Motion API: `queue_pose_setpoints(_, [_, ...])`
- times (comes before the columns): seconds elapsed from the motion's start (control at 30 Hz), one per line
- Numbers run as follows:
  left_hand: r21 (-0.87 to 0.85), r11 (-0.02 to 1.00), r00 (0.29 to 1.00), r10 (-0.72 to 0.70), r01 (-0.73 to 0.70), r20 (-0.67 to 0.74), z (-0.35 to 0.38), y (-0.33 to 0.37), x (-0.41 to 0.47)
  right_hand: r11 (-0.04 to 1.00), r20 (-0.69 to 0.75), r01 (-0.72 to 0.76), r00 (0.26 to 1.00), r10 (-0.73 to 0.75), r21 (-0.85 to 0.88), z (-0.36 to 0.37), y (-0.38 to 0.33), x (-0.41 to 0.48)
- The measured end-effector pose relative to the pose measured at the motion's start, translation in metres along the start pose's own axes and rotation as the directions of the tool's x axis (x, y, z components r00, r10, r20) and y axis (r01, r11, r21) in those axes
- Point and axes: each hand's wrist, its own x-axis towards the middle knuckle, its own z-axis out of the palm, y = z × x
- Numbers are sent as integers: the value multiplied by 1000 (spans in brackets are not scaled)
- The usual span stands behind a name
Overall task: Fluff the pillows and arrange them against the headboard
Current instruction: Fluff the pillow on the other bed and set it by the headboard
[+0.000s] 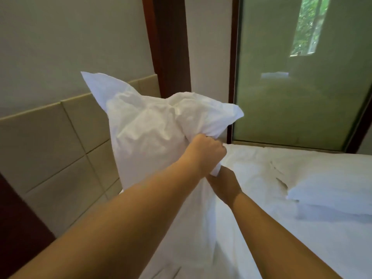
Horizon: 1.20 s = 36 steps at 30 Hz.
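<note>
A white pillow [145, 125] stands upright in front of the beige padded headboard [50, 141], its top corner sticking up to the left. My left hand [207, 152] is clenched on the pillow's right edge, bunching the case. Just below it, my right hand [223, 184] grips the same edge lower down, its fingers partly hidden by the fabric. A second white pillow [330, 190] lies flat on the bed at the right.
The white bed sheet [251, 228] fills the lower right. A dark wooden post [171, 47] rises behind the pillow. A frosted glass panel [298, 87] stands at the bed's far side. A dark wooden panel [18, 222] is at the lower left.
</note>
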Motion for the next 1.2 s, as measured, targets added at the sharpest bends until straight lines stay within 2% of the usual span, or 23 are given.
queue_pose_setpoints(0.03, [-45, 998, 998, 38, -35, 50, 12, 9, -1, 994, 73, -57, 996, 50, 92, -2, 2, 2])
queue_pose_setpoints(0.1, [-102, 994, 961, 2, 28, 278, 44, 23, -8, 977, 196, -138, 975, 105, 164, -11, 5, 8])
queue_pose_setpoints(0.13, [-106, 992, 940, -27, 66, 342, 57, 28, -14, 978, 237, -153, 965, 117, 142, -14, 6, 16])
queue_pose_setpoints(0.2, [-130, 983, 932, -74, 127, 354, 64, 26, -19, 993, 227, -119, 967, 118, -10, -21, 2, 29])
queue_pose_setpoints(0.3, [-177, 977, 955, -64, 119, 291, 74, 18, -13, 989, 133, -68, 990, 50, 132, -25, -42, 48])
queue_pose_setpoints(0.37, [-230, 968, 964, -37, 100, 263, 80, 16, -8, 989, 85, 13, 996, -26, 148, -18, -79, 60])
queue_pose_setpoints(0.43, [-330, 938, 964, -17, 107, 264, 90, 16, -11, 989, 84, 142, 986, -146, 49, -7, -112, 69])
queue_pose_setpoints(0.5, [-339, 941, 976, 75, -1, 204, 95, 10, -22, 942, 156, 232, 968, -199, -243, 8, -128, 76])
queue_pose_setpoints(0.57, [-384, 919, 992, 117, -93, 42, 91, -8, -42, 830, 265, 223, 960, -94, -512, 23, -130, 83])
queue_pose_setpoints(0.6, [-345, 926, 988, 153, -150, -16, 93, -20, -52, 779, 302, 205, 953, -21, -592, 31, -128, 83])
queue_pose_setpoints(0.67, [-247, 936, 968, 247, -251, -48, 99, -46, -74, 759, 305, 163, 951, 48, -630, 43, -121, 86])
queue_pose_setpoints(0.77, [-213, 936, 960, 276, -279, -46, 103, -74, -94, 758, 325, 170, 944, 58, -629, 51, -121, 87])
queue_pose_setpoints(0.87, [-121, 944, 946, 290, -308, -145, 107, -87, -90, 726, 356, 192, 931, 78, -661, 53, -124, 94])
queue_pose_setpoints(0.93, [-116, 966, 965, 212, -231, -155, 108, -100, -82, 678, 389, 229, 917, 92, -698, 52, -124, 103])
queue_pose_setpoints(1.0, [-123, 986, 986, 95, -112, -135, 107, -118, -73, 686, 431, 247, 896, 107, -684, 44, -124, 110])
queue_pose_setpoints(1.07, [-88, 996, 1000, -22, 22, 3, 106, -137, -67, 686, 451, 268, 887, 99, -677, 33, -125, 116])
queue_pose_setpoints(1.13, [-40, 983, 968, -167, 177, 190, 110, -152, -61, 671, 463, 295, 883, 81, -680, 25, -125, 122])
queue_pose_setpoints(1.2, [37, 941, 889, -329, 335, 318, 117, -163, -55, 647, 483, 337, 874, 56, -684, 25, -123, 128])
